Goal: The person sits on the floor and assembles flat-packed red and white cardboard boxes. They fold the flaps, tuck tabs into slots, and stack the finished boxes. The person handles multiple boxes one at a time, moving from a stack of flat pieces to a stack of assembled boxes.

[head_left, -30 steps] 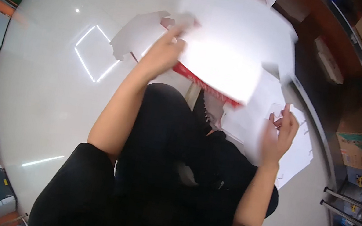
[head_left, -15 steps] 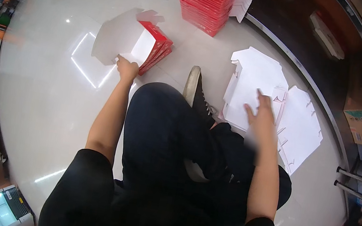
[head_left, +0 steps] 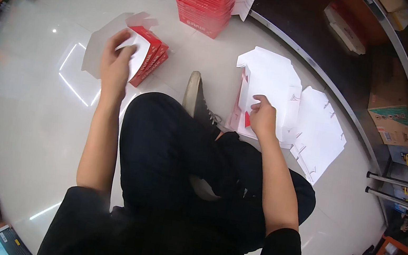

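On the left, my left hand (head_left: 116,60) is over the inner face of a small stack of folded cardboard boxes (head_left: 147,54), red outside and white inside. Its thumb and fingers are apart, gripping nothing. My right hand (head_left: 264,118) is at the left side of a white, partly folded box blank (head_left: 271,74) on the floor. Its fingers are curled at a side flap, where a small red corner shows; the hand partly hides this contact. A second white blank (head_left: 322,138) lies flat just to the right, partly under the first.
A tall stack of red boxes (head_left: 202,2) stands at the far side by a metal-edged shelf (head_left: 321,60). My shoe (head_left: 198,102) and crossed legs are between the two work spots. A brown carton (head_left: 391,120) sits on the shelf at right.
My left hand has moved up from the near edge of the folded boxes and opened. My right hand has gone from the blank's middle to its left flap, which now stands up.
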`<state>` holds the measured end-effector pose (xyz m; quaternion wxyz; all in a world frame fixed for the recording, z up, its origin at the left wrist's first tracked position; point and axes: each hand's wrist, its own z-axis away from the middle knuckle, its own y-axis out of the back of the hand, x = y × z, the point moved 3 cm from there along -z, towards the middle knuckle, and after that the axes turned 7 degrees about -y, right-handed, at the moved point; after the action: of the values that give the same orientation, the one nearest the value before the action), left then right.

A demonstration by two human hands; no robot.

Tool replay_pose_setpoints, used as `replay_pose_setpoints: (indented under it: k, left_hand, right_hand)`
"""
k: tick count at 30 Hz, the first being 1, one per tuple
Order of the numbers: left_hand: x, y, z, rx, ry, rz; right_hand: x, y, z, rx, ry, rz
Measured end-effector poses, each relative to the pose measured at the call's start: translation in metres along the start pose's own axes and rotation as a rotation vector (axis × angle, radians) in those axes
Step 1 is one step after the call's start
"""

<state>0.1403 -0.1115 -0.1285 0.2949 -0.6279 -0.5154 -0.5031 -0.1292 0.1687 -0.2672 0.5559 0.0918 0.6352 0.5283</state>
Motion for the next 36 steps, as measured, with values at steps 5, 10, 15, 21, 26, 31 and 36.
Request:
replay_pose_setpoints:
  k: [5, 10, 15, 21, 26, 31, 36]
  left_hand:
    - [0.039, -0.144, 0.020, -0.835, 0.261, -0.193]
    - [0.023, -0.245, 0.106, -0.964, 0.846, 0.387]
    - [0.014, -0.259, 0.117, -0.917, 0.387, 0.449]
    - [0.034, -0.251, 0.086, -0.819, 0.210, 0.335]
    - [0.040, -0.245, 0.091, -1.005, -0.250, -0.157]
    - [0.040, -0.243, 0.093, -0.703, -0.352, 0.110]
    - [0.044, -0.235, 0.090, -0.581, -0.255, 0.231]
  right_hand:
    - [-0.027, 0.088, 0.015, 0.293, -0.023, -0.339]
    - [-0.046, 0.121, 0.049, 0.040, 0.031, -0.815]
    - [-0.047, 0.101, 0.048, -0.381, -0.111, -1.055]
    - [-0.036, 0.138, 0.017, -0.234, -0.008, -0.985]
    - [-0.016, 0.164, 0.013, 0.282, 0.002, -1.086]
    - [-0.019, 0.162, 0.026, 0.305, -0.040, -0.919]
    - [-0.036, 0.134, 0.033, 0.181, -0.105, -0.877]
